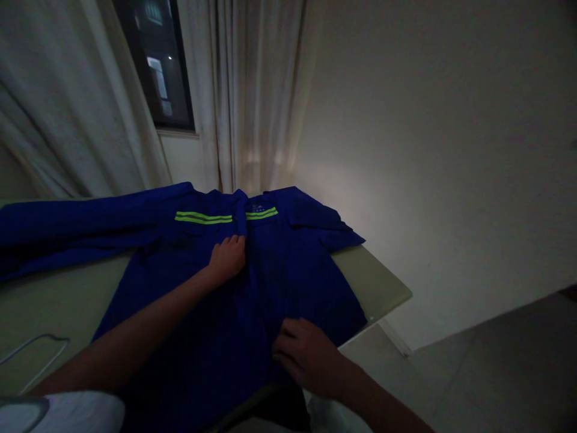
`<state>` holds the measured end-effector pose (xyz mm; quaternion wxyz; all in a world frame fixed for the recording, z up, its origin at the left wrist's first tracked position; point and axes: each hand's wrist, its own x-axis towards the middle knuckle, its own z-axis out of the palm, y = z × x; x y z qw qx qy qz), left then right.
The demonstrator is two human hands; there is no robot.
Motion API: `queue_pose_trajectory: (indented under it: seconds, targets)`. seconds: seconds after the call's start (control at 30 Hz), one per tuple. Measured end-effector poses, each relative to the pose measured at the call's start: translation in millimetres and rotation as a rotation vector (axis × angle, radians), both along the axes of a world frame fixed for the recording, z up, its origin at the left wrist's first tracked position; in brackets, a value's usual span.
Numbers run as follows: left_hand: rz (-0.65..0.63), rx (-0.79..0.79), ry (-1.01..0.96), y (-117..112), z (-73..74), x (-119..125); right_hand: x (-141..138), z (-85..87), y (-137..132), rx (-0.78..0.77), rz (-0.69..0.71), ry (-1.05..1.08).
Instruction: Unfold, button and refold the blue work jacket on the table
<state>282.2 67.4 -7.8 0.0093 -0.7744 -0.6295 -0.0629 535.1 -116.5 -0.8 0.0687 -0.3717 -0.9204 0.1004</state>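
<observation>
A blue work jacket (180,307) with yellow-green reflective stripes across the chest lies spread on a table, front side up. One sleeve stretches out to the left; the other sits at the right, near the table's far corner. High on the front opening, just below the stripes, my left hand (228,258) is closed on the jacket's edge. Lower down, close to the hem, my right hand (306,352) has its fingers curled at the same opening, pinching the cloth. The fingertips of both hands are partly hidden.
The pale table (374,279) ends at a corner on the right, beside a bare wall (442,150). Light curtains (252,90) and a dark window (162,66) stand behind it. A white cable (45,337) lies at the left. Tiled floor (487,361) shows at lower right.
</observation>
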Motion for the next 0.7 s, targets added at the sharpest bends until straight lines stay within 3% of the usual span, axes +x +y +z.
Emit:
queue_pose_trajectory:
  seconds: [0.1, 0.2, 0.33, 0.47, 0.6, 0.7]
  targets:
    - [-0.004, -0.089, 0.028, -78, -21.1, 5, 1, 4.4, 1, -0.020, 0.011, 0.058]
    - [-0.028, -0.123, 0.060, -124, -39.2, 2, 2, 6.8, 3, -0.060, 0.056, 0.110]
    - [-0.029, -0.101, 0.050, -129, -41.4, -1, 1, 11.5, 0, -0.121, 0.179, 0.130]
    - [0.011, -0.056, 0.033, -129, -25.8, 3, -4, 7.5, -13, -0.047, 0.109, 0.073]
    - [0.002, 0.032, 0.025, -164, -16.3, 17, -9, -7.6, -31, 0.081, -0.058, 0.134]
    - [-0.055, 0.039, 0.006, -201, -23.3, 33, -9, -20.2, -40, 0.110, -0.060, 0.239]
